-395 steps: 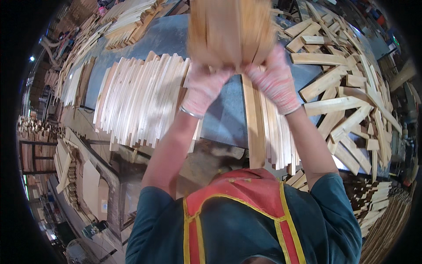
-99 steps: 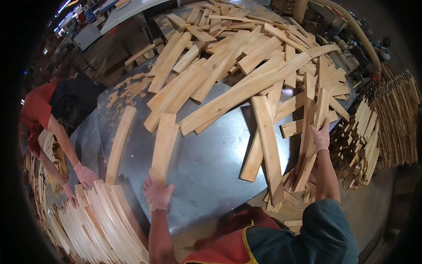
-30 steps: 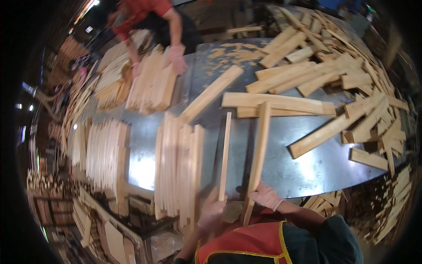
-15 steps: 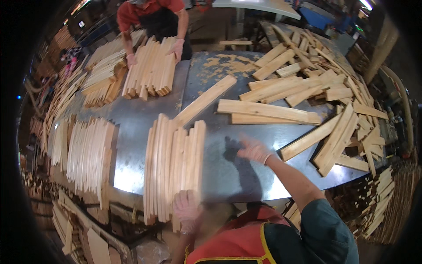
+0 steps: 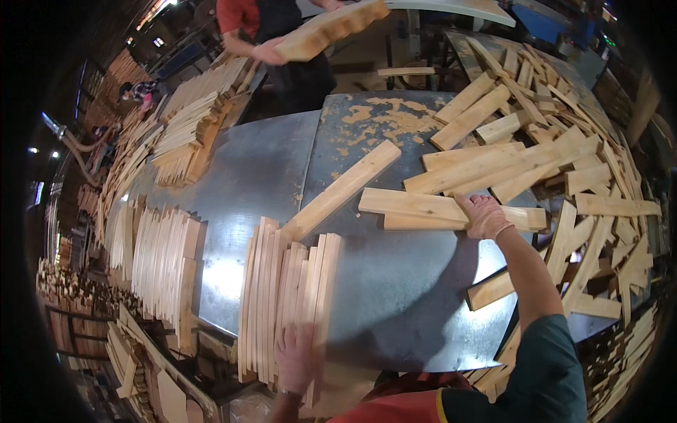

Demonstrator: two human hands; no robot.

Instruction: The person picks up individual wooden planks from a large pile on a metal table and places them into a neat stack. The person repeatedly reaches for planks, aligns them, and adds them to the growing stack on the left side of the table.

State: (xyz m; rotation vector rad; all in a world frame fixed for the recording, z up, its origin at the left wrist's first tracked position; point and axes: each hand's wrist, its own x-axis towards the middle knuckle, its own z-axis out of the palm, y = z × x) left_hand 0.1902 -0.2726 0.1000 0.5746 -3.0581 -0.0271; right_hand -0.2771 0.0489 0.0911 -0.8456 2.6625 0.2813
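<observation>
My right hand [image 5: 485, 216] reaches across the metal table, its fingers bent over the top wooden board [image 5: 416, 203] of an overlapping pair. Beneath it, the lower board [image 5: 423, 223] sticks out along the near edge. My left hand [image 5: 296, 358], slightly blurred, lies with its fingers extended on the near end of a row of boards [image 5: 264, 303] standing on edge side by side. That row overhangs the table's near edge. A single board [image 5: 342, 190] slants away from the row's far end.
Loose boards [image 5: 508, 166] lie in a jumbled heap at the right. More rows of slats [image 5: 166, 261] stand on the left. Across the metal table [image 5: 275, 158], a co-worker [image 5: 282, 49] holds a bundle of slats [image 5: 331, 32]. Sawdust [image 5: 402, 116] covers part of the far tabletop.
My right hand has moved right from above the bare tabletop onto the paired boards. The co-worker has lifted the bundle of slats off the table. The view has shifted somewhat.
</observation>
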